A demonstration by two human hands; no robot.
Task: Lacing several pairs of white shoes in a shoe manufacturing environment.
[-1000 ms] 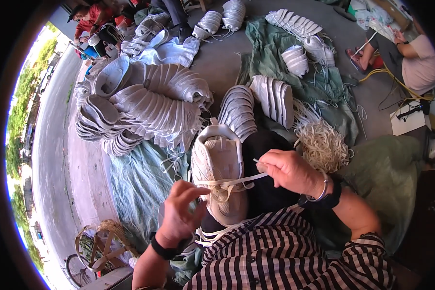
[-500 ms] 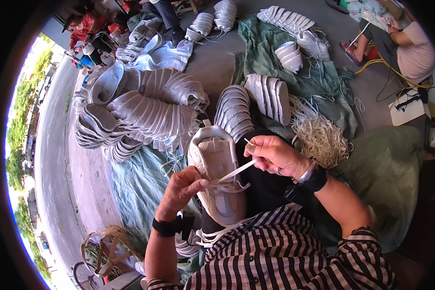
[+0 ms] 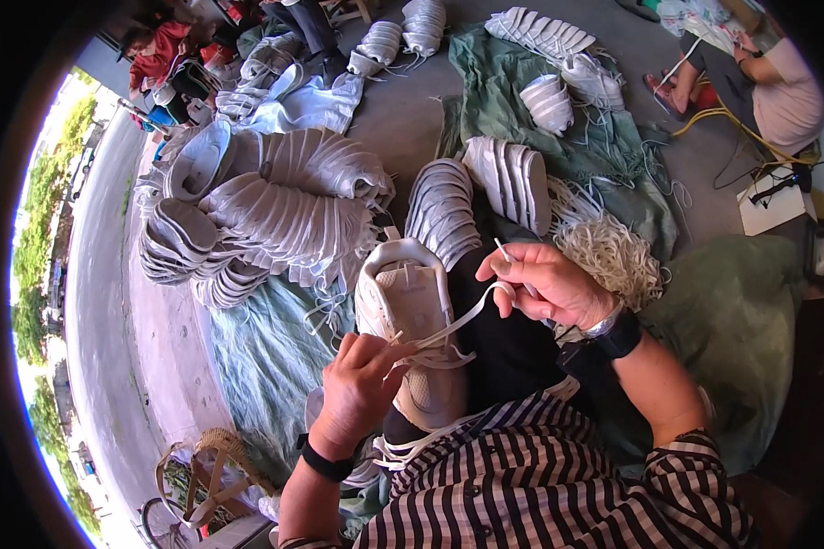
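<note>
A whitish shoe upper (image 3: pixel 418 302) rests on my lap with its heel opening pointing away from me. My left hand (image 3: pixel 362 380) is closed at its left side, pinching a white shoelace (image 3: pixel 471 317) where it crosses the lacing area. From there the lace runs up in a loose curve to my right hand (image 3: pixel 551 285), which hovers right of the shoe. My right fingers are curled round the lace, and its tip sticks up past the thumb. Part of the lacing area is hidden behind my left fingers.
Stacked shoe uppers (image 3: pixel 288 220) are heaped ahead on the left, with nested uppers (image 3: pixel 442 215) just beyond the shoe. A tangled pile of white laces (image 3: pixel 604 252) lies to the right. A woven basket (image 3: pixel 215 467) stands lower left. Another person (image 3: pixel 783 101) sits far right near yellow cables (image 3: pixel 737 123).
My right hand has moved right and slightly toward me, and the lace has gone from taut to curved. My left hand has turned, with its fingers now over the lacing area.
</note>
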